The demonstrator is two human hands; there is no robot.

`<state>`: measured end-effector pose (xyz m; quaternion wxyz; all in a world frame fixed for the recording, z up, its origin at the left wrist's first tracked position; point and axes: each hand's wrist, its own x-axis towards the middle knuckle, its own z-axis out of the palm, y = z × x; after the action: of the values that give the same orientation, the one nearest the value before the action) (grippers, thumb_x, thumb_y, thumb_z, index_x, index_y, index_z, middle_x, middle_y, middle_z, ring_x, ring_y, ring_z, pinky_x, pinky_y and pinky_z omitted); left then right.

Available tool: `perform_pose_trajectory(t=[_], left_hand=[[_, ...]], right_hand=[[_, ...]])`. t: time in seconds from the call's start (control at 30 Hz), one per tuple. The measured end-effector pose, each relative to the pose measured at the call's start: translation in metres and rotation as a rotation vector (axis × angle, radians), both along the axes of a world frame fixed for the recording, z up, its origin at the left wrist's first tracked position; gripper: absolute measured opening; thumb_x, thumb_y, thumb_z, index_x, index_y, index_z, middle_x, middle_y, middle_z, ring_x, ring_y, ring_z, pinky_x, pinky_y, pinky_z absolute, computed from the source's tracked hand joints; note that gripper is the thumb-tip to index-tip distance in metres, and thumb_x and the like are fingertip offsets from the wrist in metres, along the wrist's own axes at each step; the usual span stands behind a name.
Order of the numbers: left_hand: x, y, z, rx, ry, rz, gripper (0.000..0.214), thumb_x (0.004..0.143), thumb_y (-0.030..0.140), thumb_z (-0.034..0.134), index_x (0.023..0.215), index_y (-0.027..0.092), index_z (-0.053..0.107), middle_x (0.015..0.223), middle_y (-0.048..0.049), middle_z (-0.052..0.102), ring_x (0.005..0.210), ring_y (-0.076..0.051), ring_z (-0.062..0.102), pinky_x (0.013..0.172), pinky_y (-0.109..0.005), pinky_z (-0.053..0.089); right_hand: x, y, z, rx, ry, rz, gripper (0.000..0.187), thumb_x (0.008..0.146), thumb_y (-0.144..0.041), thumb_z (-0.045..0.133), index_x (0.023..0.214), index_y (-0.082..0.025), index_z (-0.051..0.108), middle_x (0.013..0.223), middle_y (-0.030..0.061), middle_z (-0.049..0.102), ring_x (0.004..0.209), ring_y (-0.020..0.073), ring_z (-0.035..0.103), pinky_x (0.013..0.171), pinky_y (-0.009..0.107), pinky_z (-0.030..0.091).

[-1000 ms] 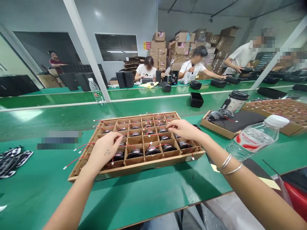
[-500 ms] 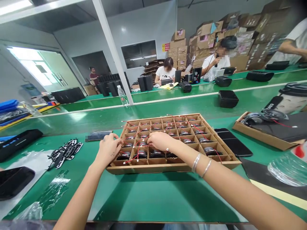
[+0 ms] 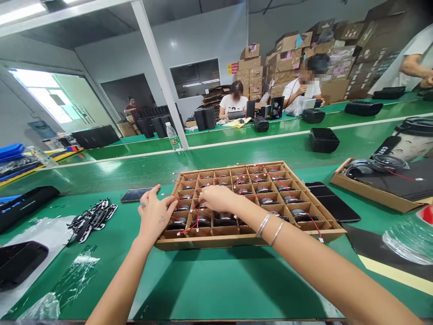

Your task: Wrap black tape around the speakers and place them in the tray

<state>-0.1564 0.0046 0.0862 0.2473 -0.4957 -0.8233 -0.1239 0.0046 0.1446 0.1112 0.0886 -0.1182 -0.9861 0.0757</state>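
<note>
A cardboard tray (image 3: pixel 250 239) with a grid of compartments lies on the green table in front of me. Each compartment holds a small black speaker (image 3: pixel 299 213) with red wires. My left hand (image 3: pixel 154 215) rests on the tray's left edge, thumb and fingers apart, holding nothing I can see. My right hand (image 3: pixel 218 198) reaches across into the left-middle compartments with its fingers curled down among the speakers and wires. What the fingers grip is hidden.
A phone (image 3: pixel 133 194) lies left of the tray, black parts (image 3: pixel 91 219) and plastic bags further left. A black sheet (image 3: pixel 329 205) and a second cardboard tray (image 3: pixel 372 192) sit to the right. Other people work at the far benches.
The view swung left, then steadied. My right hand moved from the tray's right side to its left-middle compartments. My left hand's fingers spread at the tray's left edge.
</note>
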Motion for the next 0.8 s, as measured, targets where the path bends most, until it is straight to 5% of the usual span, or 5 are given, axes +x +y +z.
perform_pose_trajectory(t=[0.13, 0.23, 0.33, 0.5, 0.8], left_hand=[[0.008, 0.0, 0.013, 0.097, -0.023, -0.056, 0.033, 0.085, 0.037, 0.04, 0.081, 0.017, 0.066, 0.124, -0.0167, 0.044, 0.116, -0.038, 0.037, 0.089, -0.06, 0.031], [0.013, 0.02, 0.024, 0.022, -0.13, -0.253, 0.028, 0.085, 0.036, 0.04, 0.091, 0.019, 0.062, 0.102, -0.008, 0.06, 0.095, -0.024, 0.056, 0.086, -0.042, 0.041], [0.034, 0.061, 0.035, -0.088, -0.238, -0.465, 0.027, 0.087, 0.035, 0.04, 0.096, 0.019, 0.06, 0.092, -0.003, 0.064, 0.082, -0.016, 0.059, 0.077, -0.028, 0.046], [0.111, 0.142, 0.04, -0.328, -0.296, -0.703, 0.024, 0.087, 0.036, 0.048, 0.092, 0.015, 0.059, 0.093, -0.0037, 0.062, 0.085, -0.015, 0.058, 0.079, -0.036, 0.047], [0.187, 0.19, 0.009, -0.47, -0.343, -0.463, 0.03, 0.085, 0.034, 0.052, 0.108, 0.015, 0.053, 0.11, -0.0074, 0.055, 0.096, -0.02, 0.055, 0.083, -0.042, 0.047]], right_hand=[[0.042, 0.044, 0.016, -0.041, 0.131, -0.177, 0.02, 0.085, -0.02, 0.049, 0.092, -0.019, 0.068, 0.095, 0.0038, 0.068, 0.089, 0.0161, 0.061, 0.078, 0.024, 0.044], [0.091, 0.081, 0.025, -0.067, 0.154, -0.373, 0.02, 0.085, -0.019, 0.05, 0.094, -0.016, 0.067, 0.091, 0.0043, 0.068, 0.083, 0.0151, 0.062, 0.072, 0.023, 0.045], [0.141, 0.105, 0.022, -0.097, 0.094, -0.512, 0.015, 0.081, -0.019, 0.055, 0.088, -0.016, 0.068, 0.084, 0.002, 0.07, 0.076, 0.0148, 0.063, 0.067, 0.022, 0.046], [0.188, 0.113, -0.005, -0.119, -0.012, -0.637, 0.008, 0.081, -0.015, 0.059, 0.083, -0.014, 0.066, 0.081, 0.0032, 0.068, 0.075, 0.0148, 0.063, 0.072, 0.027, 0.049], [0.183, 0.118, -0.034, -0.145, -0.006, -0.644, 0.02, 0.089, -0.031, 0.052, 0.09, -0.012, 0.06, 0.087, 0.0025, 0.062, 0.077, 0.0139, 0.06, 0.071, 0.032, 0.05]])
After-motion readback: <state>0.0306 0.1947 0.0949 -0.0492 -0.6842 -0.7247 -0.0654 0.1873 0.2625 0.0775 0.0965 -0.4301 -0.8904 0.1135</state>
